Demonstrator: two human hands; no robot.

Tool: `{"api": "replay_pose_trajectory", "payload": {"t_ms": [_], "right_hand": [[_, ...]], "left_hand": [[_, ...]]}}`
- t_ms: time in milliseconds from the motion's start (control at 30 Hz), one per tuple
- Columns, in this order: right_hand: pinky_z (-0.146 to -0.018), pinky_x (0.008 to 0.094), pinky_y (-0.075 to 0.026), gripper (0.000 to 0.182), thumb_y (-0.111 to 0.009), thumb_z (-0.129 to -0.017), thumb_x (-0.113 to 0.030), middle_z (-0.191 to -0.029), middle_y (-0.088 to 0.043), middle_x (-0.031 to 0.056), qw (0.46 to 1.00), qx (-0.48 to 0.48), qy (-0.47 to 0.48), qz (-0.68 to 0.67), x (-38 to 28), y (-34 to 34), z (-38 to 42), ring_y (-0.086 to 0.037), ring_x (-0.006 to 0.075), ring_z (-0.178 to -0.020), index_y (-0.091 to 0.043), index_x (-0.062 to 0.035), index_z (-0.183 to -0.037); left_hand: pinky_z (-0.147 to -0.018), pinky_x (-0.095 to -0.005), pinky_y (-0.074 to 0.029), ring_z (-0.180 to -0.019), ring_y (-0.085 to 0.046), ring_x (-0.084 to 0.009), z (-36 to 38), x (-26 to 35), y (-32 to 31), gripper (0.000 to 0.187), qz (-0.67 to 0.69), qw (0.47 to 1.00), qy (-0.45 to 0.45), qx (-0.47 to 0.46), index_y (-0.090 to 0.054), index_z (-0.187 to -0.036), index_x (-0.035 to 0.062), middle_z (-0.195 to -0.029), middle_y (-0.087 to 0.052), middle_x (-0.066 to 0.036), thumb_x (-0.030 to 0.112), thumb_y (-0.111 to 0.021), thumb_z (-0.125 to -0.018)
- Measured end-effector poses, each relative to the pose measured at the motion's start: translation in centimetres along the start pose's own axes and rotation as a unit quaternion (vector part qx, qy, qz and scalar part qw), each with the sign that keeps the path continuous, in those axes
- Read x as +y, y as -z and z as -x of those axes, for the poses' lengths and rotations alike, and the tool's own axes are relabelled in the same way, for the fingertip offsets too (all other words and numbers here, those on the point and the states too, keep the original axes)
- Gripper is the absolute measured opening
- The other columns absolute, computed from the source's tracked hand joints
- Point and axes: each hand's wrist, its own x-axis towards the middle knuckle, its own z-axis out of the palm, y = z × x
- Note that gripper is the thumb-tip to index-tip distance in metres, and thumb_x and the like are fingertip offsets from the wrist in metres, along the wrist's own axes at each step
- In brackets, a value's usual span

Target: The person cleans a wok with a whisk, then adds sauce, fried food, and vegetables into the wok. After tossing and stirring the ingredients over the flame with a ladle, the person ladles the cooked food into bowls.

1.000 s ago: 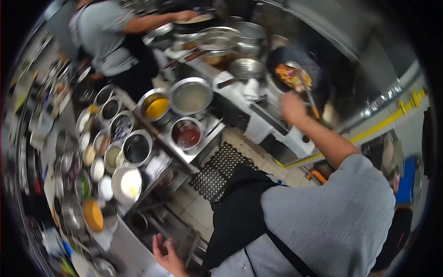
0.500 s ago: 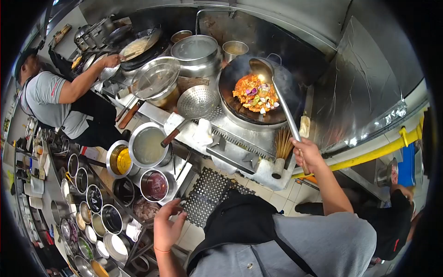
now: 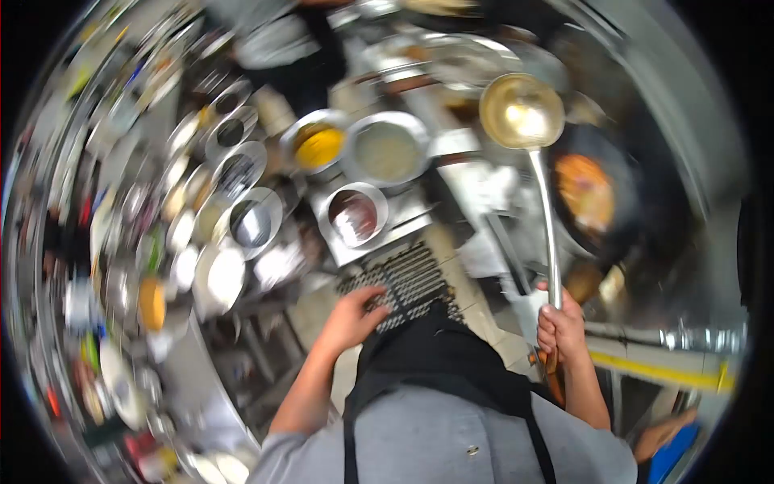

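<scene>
My right hand [image 3: 562,327] is wrapped round the wooden end of a long metal ladle [image 3: 524,113], whose bowl is raised over the stove side, left of the wok. Orange-red food [image 3: 586,192] lies in the dark wok [image 3: 621,173] at the right, blurred. My left hand [image 3: 355,319] is held in front of my black apron, above the dark floor mat, fingers apart and holding nothing. Nearest ahead of it stands a pot of dark red liquid [image 3: 353,215].
Pots of yellow liquid [image 3: 318,148] and cloudy liquid [image 3: 389,152] stand behind the red one. Several ingredient containers [image 3: 218,278] fill the left. Another person's dark-clothed body [image 3: 322,60] is at the top. A yellow pipe [image 3: 661,369] runs at the right.
The view has turned left and blurred. The ladle has left the wok and is raised, its bowl now nearer the camera. My left hand has moved in front of the apron.
</scene>
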Motion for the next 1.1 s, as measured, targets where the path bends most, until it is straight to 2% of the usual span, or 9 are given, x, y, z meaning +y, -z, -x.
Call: {"api": "replay_pose_trajectory", "payload": {"t_ms": [300,367,500,600,700,733,767,1000,1100], "right_hand": [[-0.039,0.0206,-0.034,0.056,-0.056,-0.091,-0.013,-0.061,-0.041,-0.0001,0.939,-0.261,-0.097,0.201,10.0,-22.6,-3.4,-0.041,0.0081,-0.043,-0.033,-0.0108,-0.142],[-0.049,0.0203,-0.041,0.055,-0.054,-0.092,-0.015,-0.081,-0.058,0.0054,0.875,-0.324,-0.007,0.360,12.2,-26.3,-5.0,-0.049,0.0094,-0.053,-0.033,-0.0117,-0.143],[-0.061,0.0232,-0.047,0.051,-0.054,-0.093,-0.016,-0.132,-0.052,0.0092,0.752,-0.333,0.187,0.537,16.5,-30.4,-6.0,-0.051,0.0075,-0.062,-0.037,-0.0103,-0.141],[-0.058,0.0221,-0.046,0.052,-0.054,-0.093,-0.017,-0.110,-0.062,0.0076,0.812,-0.324,0.047,0.483,17.0,-31.8,-5.1,-0.049,0.0077,-0.058,-0.036,-0.0129,-0.142],[-0.038,0.0212,-0.035,0.053,-0.047,-0.096,-0.015,-0.064,-0.041,-0.0004,0.876,-0.312,-0.228,0.288,12.7,-31.4,-2.9,-0.038,0.0065,-0.046,-0.028,-0.0257,-0.145],[-0.036,0.0211,-0.034,0.054,-0.046,-0.097,-0.014,-0.064,-0.041,0.0000,0.885,-0.313,-0.270,0.212,11.4,-30.0,-2.1,-0.036,0.0062,-0.045,-0.027,-0.0275,-0.146],[-0.036,0.0205,-0.033,0.058,-0.047,-0.096,-0.011,-0.064,-0.041,0.0010,0.894,-0.310,-0.278,0.167,10.1,-28.3,-1.2,-0.035,0.0060,-0.043,-0.024,-0.0289,-0.146],[-0.033,0.0237,-0.030,0.072,-0.050,-0.086,-0.005,-0.060,-0.045,0.0036,0.988,-0.125,-0.030,-0.084,2.1,-15.1,2.4,-0.036,0.0086,-0.039,-0.019,-0.0275,-0.147],[-0.033,0.0222,-0.034,0.069,-0.049,-0.085,-0.006,-0.062,-0.047,0.0010,0.988,0.043,0.139,0.047,-3.9,-11.0,-2.3,-0.039,0.0082,-0.040,-0.024,-0.0257,-0.146]], "left_hand": [[-0.067,-0.0259,-0.050,-0.075,-0.059,-0.0120,9.8,-16.6,10.0,0.027,0.302,0.840,0.090,0.442,-0.056,-0.107,-0.0028,-0.091,-0.062,-0.006,0.013,-0.065,-0.086],[-0.063,-0.0261,-0.051,-0.073,-0.060,-0.0139,10.5,-19.1,12.8,0.026,0.344,0.760,0.091,0.544,-0.052,-0.107,-0.0035,-0.089,-0.059,-0.007,0.012,-0.061,-0.088],[-0.055,-0.0246,-0.050,-0.072,-0.062,-0.0160,10.5,-21.7,17.8,0.030,0.385,0.690,0.098,0.604,-0.046,-0.109,-0.0052,-0.090,-0.057,-0.010,0.017,-0.056,-0.092],[-0.054,-0.0242,-0.049,-0.072,-0.062,-0.0153,9.9,-22.0,19.3,0.029,0.351,0.687,0.124,0.624,-0.050,-0.106,-0.0057,-0.089,-0.058,-0.011,0.020,-0.055,-0.092],[-0.046,-0.0301,-0.041,-0.052,-0.049,-0.0110,9.7,-25.6,19.5,0.027,0.173,0.746,0.164,0.622,-0.057,-0.071,-0.0001,-0.063,-0.057,-0.004,0.022,-0.058,-0.086],[-0.047,-0.0311,-0.040,-0.052,-0.047,-0.0114,10.0,-30.9,20.1,0.025,0.526,0.679,0.045,0.511,-0.060,-0.073,-0.0033,-0.062,-0.057,-0.006,0.019,-0.059,-0.084],[-0.049,-0.0329,-0.044,-0.054,-0.049,-0.0112,10.2,-25.0,20.3,0.023,0.182,0.784,0.164,0.570,-0.060,-0.075,-0.0053,-0.062,-0.057,-0.007,0.016,-0.059,-0.083],[-0.047,-0.0336,-0.041,-0.054,-0.049,-0.0194,11.7,-25.4,22.3,0.020,0.238,0.757,0.164,0.586,-0.053,-0.067,-0.0029,-0.064,-0.052,-0.008,0.012,-0.050,-0.080],[-0.049,-0.0327,-0.040,-0.061,-0.049,-0.0164,13.8,-20.4,22.2,0.018,0.188,0.768,0.166,0.589,-0.051,-0.069,-0.0010,-0.069,-0.050,-0.007,0.013,-0.049,-0.080]]}}
